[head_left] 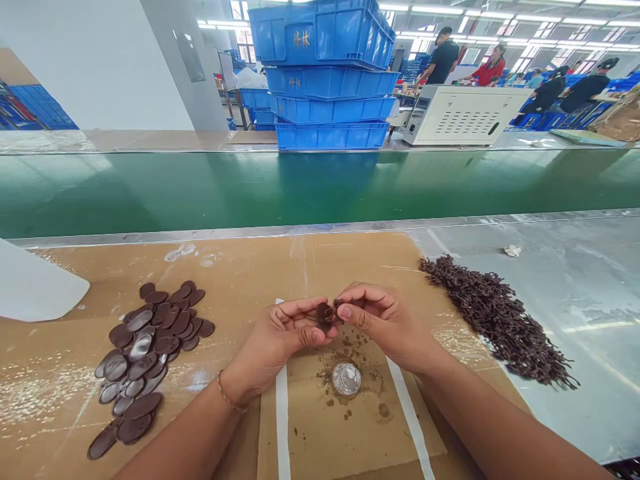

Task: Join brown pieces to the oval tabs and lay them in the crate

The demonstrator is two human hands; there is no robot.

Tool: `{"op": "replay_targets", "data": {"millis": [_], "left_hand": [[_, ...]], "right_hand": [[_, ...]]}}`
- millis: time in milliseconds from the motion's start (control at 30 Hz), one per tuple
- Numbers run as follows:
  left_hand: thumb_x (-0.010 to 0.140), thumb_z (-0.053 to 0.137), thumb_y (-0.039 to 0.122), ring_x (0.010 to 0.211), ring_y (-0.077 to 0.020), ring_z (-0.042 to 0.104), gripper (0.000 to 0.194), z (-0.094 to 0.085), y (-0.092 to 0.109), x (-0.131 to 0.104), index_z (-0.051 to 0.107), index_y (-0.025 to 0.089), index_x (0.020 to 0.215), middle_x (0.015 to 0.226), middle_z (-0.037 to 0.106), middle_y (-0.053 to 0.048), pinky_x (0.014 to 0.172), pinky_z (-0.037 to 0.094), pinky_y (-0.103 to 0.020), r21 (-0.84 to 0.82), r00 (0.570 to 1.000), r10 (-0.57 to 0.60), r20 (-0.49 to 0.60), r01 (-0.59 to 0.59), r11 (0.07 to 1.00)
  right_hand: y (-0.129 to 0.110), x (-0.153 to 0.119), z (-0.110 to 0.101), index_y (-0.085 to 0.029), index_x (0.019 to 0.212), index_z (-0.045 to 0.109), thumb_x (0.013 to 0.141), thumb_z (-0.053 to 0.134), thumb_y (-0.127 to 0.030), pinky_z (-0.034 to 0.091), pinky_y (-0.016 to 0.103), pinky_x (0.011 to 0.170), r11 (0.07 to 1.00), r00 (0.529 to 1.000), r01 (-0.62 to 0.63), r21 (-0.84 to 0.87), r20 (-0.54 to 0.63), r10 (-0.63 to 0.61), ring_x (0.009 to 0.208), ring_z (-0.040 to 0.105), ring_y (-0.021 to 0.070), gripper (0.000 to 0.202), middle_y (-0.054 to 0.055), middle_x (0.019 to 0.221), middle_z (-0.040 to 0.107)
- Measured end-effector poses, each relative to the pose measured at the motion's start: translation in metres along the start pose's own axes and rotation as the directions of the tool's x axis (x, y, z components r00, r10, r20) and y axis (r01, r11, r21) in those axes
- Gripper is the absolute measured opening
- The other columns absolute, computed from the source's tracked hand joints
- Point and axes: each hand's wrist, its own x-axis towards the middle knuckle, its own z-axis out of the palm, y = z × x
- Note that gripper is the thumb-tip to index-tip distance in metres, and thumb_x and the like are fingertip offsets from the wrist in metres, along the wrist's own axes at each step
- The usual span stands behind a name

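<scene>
Between the fingers of my left hand (287, 333) is a dark brown oval disc (325, 317), tilted on its edge. My right hand (383, 320) pinches a small dark brown twisted piece (337, 311) against the face of that disc. Both hands are closed and meet above the cardboard. Just below them lies a small round dish (346, 379) with whitish content, ringed by brown stains. To the left spreads a pile of brown oval discs (170, 320), some shiny. On the right is a long heap of dark brown twisted pieces (495, 320).
Cardboard with white tape strips (283, 420) covers the table before me. Behind it runs a green conveyor belt (220, 190). Stacked blue crates (330, 110) and a cream metal box (465, 113) stand beyond. A white rounded object (35, 283) juts in at left. Several people work in the background.
</scene>
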Motion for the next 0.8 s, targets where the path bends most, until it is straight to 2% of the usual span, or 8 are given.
{"op": "replay_targets", "data": {"millis": [267,433,633,800], "left_hand": [[0.066,0.083,0.014,0.077,-0.0117,0.070,0.036,-0.0005,-0.0010,0.0013,0.074,0.020,0.100,0.075,0.075,-0.002,0.079,0.054,-0.022,-0.009,1.000,-0.010,0.000,0.010,1.000],[0.066,0.083,0.013,0.078,-0.0134,0.070,0.038,-0.0032,-0.0032,0.0022,0.073,0.017,0.102,0.080,0.075,-0.005,0.079,0.054,-0.023,-0.024,1.000,0.003,0.001,-0.003,1.000],[0.065,0.084,0.014,0.076,-0.0143,0.069,0.039,-0.0030,-0.0022,0.0014,0.072,0.016,0.103,0.083,0.074,-0.006,0.076,0.056,-0.025,-0.019,1.000,-0.007,0.007,0.007,1.000],[0.062,0.085,0.012,0.067,-0.0101,0.067,0.036,0.0005,0.0007,0.0016,0.074,0.017,0.096,0.076,0.073,-0.003,0.072,0.057,-0.022,-0.053,1.000,-0.014,-0.008,0.014,0.999]], "right_hand": [[-0.0002,-0.0012,0.0005,-0.020,0.085,0.071,0.083,0.072,-0.027,0.053,0.027,0.068,0.992,0.997,0.063,-0.110,0.056,-0.057,0.072,0.063,0.0126,0.007,0.001,0.081,0.065],[-0.0015,-0.0020,-0.0019,-0.020,0.087,0.070,0.086,0.067,-0.022,0.050,0.028,0.069,0.937,0.979,0.196,-0.291,0.116,-0.169,0.077,0.062,0.0147,0.004,0.003,0.083,0.065],[-0.0011,-0.0004,-0.0041,-0.019,0.089,0.069,0.087,0.066,-0.019,0.049,0.028,0.071,0.907,0.962,0.257,-0.334,0.174,-0.209,0.080,0.062,0.0146,0.003,0.004,0.085,0.066],[-0.0022,-0.0002,-0.0028,-0.018,0.088,0.069,0.087,0.066,-0.017,0.049,0.028,0.073,0.892,0.955,0.273,-0.360,0.209,-0.209,0.081,0.063,0.0148,0.003,0.005,0.087,0.067]]}}
